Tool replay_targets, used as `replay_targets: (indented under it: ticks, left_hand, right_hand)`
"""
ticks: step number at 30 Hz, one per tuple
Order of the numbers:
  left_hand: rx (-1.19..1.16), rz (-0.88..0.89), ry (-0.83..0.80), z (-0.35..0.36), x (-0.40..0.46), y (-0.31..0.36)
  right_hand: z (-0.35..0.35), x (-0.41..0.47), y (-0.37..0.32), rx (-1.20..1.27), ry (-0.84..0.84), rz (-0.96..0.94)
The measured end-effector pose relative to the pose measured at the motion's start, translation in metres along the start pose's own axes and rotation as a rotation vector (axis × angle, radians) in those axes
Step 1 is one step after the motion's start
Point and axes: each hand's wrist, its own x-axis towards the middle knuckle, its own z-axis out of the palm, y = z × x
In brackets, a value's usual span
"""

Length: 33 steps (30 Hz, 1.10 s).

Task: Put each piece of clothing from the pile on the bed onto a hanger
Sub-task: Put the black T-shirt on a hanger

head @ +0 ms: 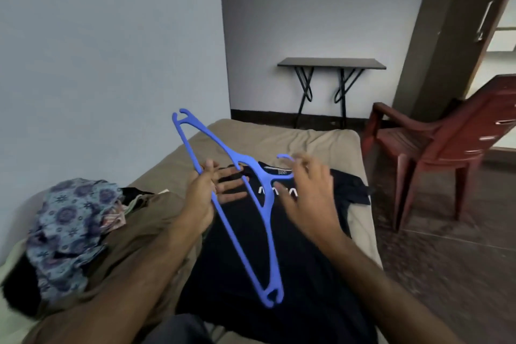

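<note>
Hanger (245,204), blue, held above black t-shirt (279,274) on bed (307,134), long axis running far-left to near-right. Left hand (201,198) grip: thumb and fingers pinch the bottom bar. Right hand (310,198) grip apart, blurred, nearest the hook, shirt collar just beyond.

Left hand (202,193) holds a blue hanger (245,204) by its bar above a black T-shirt (251,274) spread on the bed (321,139). Right hand (310,193), fingers spread and blurred, is at the hanger's hook.
</note>
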Motion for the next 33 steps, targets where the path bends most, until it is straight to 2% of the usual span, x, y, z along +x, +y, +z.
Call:
replay_targets:
  ticks: [1, 2, 4, 5, 6, 8, 12, 14, 16, 17, 19, 22, 24, 26, 30, 33]
  left_hand:
    - [0.043, -0.006, -0.026, 0.003, 0.010, -0.007]
    - [0.092, -0.008, -0.048, 0.006, 0.022, -0.014]
    - [0.170, -0.021, -0.072, 0.016, 0.051, -0.032]
    - [0.201, -0.029, -0.067, 0.023, 0.068, -0.042]
    - [0.231, -0.034, -0.057, 0.028, 0.087, -0.052]
    - [0.270, -0.070, -0.068, 0.038, 0.131, -0.077]
    - [0.304, -0.186, -0.127, 0.047, 0.223, -0.136]
    - [0.524, -0.141, -0.075, 0.039, 0.265, -0.173]
    - [0.848, -0.039, -0.055, 0.021, 0.303, -0.208]
    - [1.046, 0.035, -0.111, 0.011, 0.325, -0.226]
    - [1.410, 0.125, -0.332, 0.004, 0.347, -0.247]
    - [1.707, 0.140, -0.582, 0.013, 0.374, -0.270]
    - [1.715, 0.081, -0.612, 0.017, 0.391, -0.278]
    - [1.628, 0.044, -0.622, 0.014, 0.408, -0.284]
    - [1.579, 0.109, -0.717, 0.010, 0.420, -0.280]
    - [1.494, 0.144, -0.729, 0.014, 0.415, -0.269]
  right_hand:
    - [0.001, 0.011, 0.017, 0.024, -0.016, 0.132]
    - [0.005, 0.022, 0.037, 0.110, -0.115, 0.244]
    - [0.018, 0.042, 0.075, 0.536, -0.418, 0.447]
    - [0.027, 0.048, 0.094, 0.766, -0.514, 0.535]
    - [0.036, 0.052, 0.113, 0.919, -0.567, 0.592]
    - [0.058, 0.061, 0.157, 0.982, -0.591, 0.625]
    - [0.107, 0.091, 0.262, 0.953, -0.479, 0.742]
    - [0.130, 0.109, 0.318, 0.916, -0.331, 0.861]
    - [0.151, 0.128, 0.369, 0.969, -0.148, 0.993]
    - [0.165, 0.139, 0.392, 1.010, -0.069, 1.045]
    - [0.180, 0.155, 0.418, 1.031, 0.033, 1.101]
    - [0.218, 0.179, 0.451, 0.949, 0.071, 1.107]
    - [0.241, 0.191, 0.463, 0.908, 0.064, 1.080]
    - [0.259, 0.202, 0.474, 0.882, 0.032, 1.046]
    - [0.283, 0.221, 0.487, 0.811, -0.034, 0.954]
    - [0.297, 0.234, 0.492, 0.785, -0.017, 0.916]
